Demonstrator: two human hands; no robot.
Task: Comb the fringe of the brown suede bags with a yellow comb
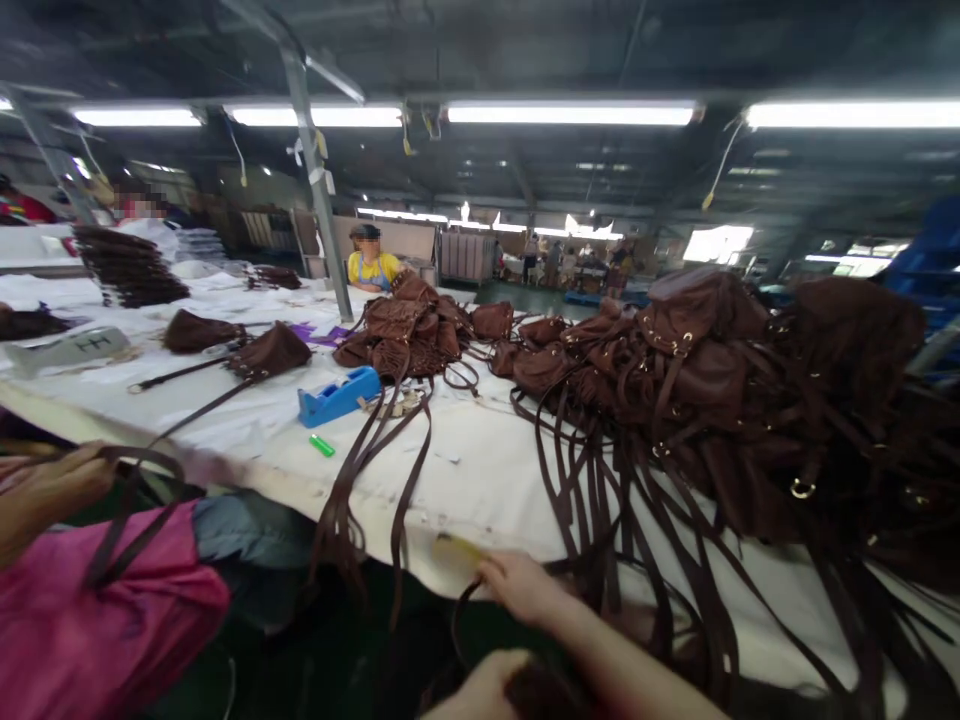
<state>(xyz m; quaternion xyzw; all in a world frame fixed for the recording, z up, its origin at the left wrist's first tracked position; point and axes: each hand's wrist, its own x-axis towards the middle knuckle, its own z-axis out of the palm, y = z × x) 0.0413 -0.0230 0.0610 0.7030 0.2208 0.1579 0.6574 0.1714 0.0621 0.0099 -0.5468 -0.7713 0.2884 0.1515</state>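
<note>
My right hand (521, 588) is closed in a pinch near the table's front edge, at the end of a forearm from the lower right. A blurred yellow strip (459, 548) juts out from its fingers, and a thin dark strap (459, 625) hangs just below them. At the bottom edge, my left hand (480, 688) is partly cut off, its fingers bent against a dark brown piece (541, 690). Beyond my hands, a large pile of brown fringed bags (697, 370) covers the right side, its long straps hanging over the edge.
The white table (480, 455) holds a smaller bag pile (412, 325), a blue tape dispenser (339, 397) and a green lighter-like object (322, 445). At left, a co-worker in pink (112, 620) holds a strap. A person in yellow (373, 268) is across the table, beside a metal post (319, 190).
</note>
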